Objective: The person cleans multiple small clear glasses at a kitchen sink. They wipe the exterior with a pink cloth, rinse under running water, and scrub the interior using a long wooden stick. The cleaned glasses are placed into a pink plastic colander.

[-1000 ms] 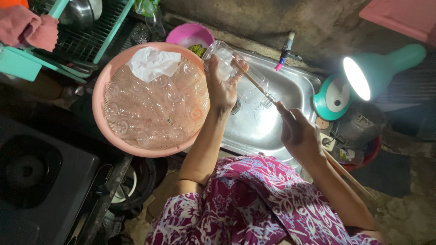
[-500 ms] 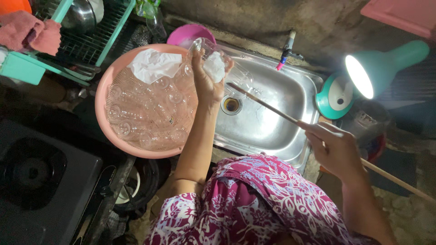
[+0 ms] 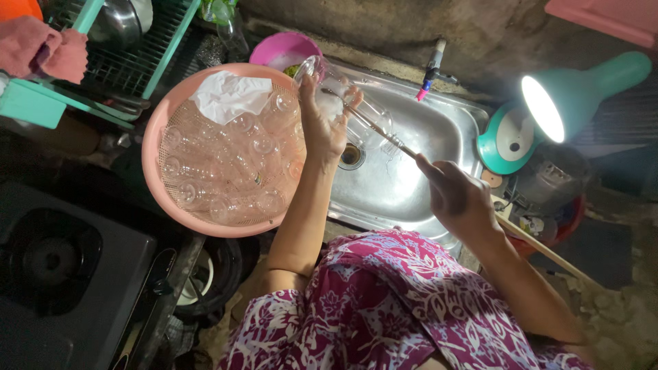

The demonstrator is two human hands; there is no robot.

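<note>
Bottle: we held a clear bottle tilted above the steel sink.
Left hand: wrapped around the bottle.
Right hand: closed on a long brush stick entering the bottle.
Basket: pink basket of clear bottles just beside it.

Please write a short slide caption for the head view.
Left hand holds clear bottle over steel sink; right hand pushes long brush inside.
</note>
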